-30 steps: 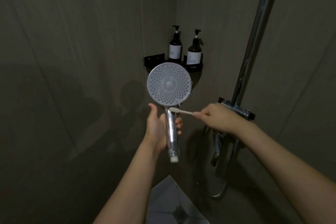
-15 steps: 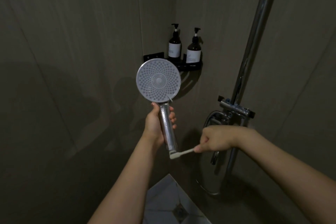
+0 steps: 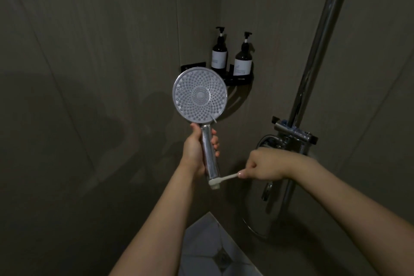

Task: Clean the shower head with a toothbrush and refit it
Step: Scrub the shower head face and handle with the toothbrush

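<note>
We grip the round chrome shower head [image 3: 200, 94] upright, handle at six o'clock, left hand [image 3: 197, 152] wrapped; right hand [image 3: 263, 164] fingers pinch the white toothbrush [image 3: 221, 179] against its base from three o'clock.

I see a black corner shelf [image 3: 243, 80] fixed where the two dark walls meet. Two dark pump bottles stand upright on it, side by side: the left bottle [image 3: 219, 54] sits nearer the corner, the right bottle [image 3: 243, 60] just beside it (both carry pale labels, too small to read). Below, a patch of pale tiled floor [image 3: 201, 237] holds a drain [image 3: 222, 258].
</note>
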The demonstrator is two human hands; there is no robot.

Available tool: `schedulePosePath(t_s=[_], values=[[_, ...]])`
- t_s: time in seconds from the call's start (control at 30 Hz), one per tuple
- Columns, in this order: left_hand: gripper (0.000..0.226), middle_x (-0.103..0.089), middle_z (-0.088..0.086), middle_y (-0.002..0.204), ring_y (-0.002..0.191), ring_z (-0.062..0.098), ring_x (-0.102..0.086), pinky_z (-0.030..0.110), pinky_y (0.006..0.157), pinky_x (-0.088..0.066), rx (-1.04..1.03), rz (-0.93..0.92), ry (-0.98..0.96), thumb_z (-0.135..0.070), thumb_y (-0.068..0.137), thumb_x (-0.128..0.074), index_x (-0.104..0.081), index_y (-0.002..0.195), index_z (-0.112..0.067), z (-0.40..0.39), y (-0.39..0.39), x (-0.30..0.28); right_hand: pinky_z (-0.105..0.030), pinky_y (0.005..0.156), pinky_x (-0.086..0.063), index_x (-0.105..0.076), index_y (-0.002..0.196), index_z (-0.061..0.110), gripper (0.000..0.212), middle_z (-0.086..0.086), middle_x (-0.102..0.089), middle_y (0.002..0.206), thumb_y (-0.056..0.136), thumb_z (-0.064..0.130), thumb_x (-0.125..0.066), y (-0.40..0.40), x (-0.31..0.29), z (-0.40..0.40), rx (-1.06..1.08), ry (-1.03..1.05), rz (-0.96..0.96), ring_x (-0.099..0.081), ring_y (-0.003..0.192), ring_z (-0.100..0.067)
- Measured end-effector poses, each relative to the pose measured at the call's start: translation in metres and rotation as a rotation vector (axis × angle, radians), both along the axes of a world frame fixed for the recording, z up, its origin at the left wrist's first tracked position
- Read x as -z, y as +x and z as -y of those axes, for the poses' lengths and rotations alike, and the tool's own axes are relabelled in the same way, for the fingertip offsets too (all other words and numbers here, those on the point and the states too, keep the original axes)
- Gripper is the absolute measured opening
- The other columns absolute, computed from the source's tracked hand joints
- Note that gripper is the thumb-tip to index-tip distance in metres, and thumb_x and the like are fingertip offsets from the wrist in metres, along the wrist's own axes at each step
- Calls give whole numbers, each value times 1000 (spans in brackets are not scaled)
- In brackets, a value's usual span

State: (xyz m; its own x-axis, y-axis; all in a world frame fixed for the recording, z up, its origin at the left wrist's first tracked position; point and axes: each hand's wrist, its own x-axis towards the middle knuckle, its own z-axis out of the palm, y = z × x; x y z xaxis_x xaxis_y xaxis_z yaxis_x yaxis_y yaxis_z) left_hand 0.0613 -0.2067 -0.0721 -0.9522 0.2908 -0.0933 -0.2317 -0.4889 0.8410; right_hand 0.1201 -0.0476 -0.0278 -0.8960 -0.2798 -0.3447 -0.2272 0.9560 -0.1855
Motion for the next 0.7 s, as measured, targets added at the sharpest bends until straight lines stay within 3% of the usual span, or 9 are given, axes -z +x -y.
schedulePosePath(t_s=[0.17,0.3,0.37,0.43,0.57,0.7], values=[[61,-46,-3,47,41,9,-43,18,41,-37,-2,21,29,-59,95,-16,-50,75,-12,0,1,0,-30,59,-36,-50,53,21,47,5,-40,52,91,48,-47,-3,-8,-7,16,-117,-53,-39,51,-12],[61,-47,-3,48,43,9,-44,20,43,-37,-3,5,13,-59,95,-16,-50,76,-12,1,0,-2,-29,58,-33,-48,53,20,47,4,-39,54,91,48,-48,2,8,2,-38,33,101,-37,50,-11],[61,-47,-3,49,43,10,-43,20,42,-37,-11,4,38,-59,94,-17,-50,77,-11,4,-1,-5,-29,58,-33,-45,52,20,47,4,-37,52,92,45,-48,5,10,-2,-29,8,142,-35,48,-10],[62,-46,-3,49,42,10,-43,20,41,-37,-17,9,60,-60,94,-17,-50,76,-11,4,-2,-7,-29,59,-33,-45,51,20,47,3,-37,52,92,43,-49,5,7,0,-43,-50,110,-35,48,-10],[62,-45,-2,48,43,11,-41,19,41,-36,-21,18,59,-59,94,-16,-50,75,-11,6,1,-6,-28,57,-35,-48,52,21,47,4,-42,54,92,45,-48,-3,-9,-14,57,42,0,-39,50,-10],[62,-43,-3,46,41,10,-39,18,40,-34,-28,29,78,-59,95,-14,-48,74,-11,7,3,-7,-29,55,-31,-43,49,21,49,6,-36,49,92,45,-49,-3,-14,-23,47,-200,-38,-33,46,-9]])
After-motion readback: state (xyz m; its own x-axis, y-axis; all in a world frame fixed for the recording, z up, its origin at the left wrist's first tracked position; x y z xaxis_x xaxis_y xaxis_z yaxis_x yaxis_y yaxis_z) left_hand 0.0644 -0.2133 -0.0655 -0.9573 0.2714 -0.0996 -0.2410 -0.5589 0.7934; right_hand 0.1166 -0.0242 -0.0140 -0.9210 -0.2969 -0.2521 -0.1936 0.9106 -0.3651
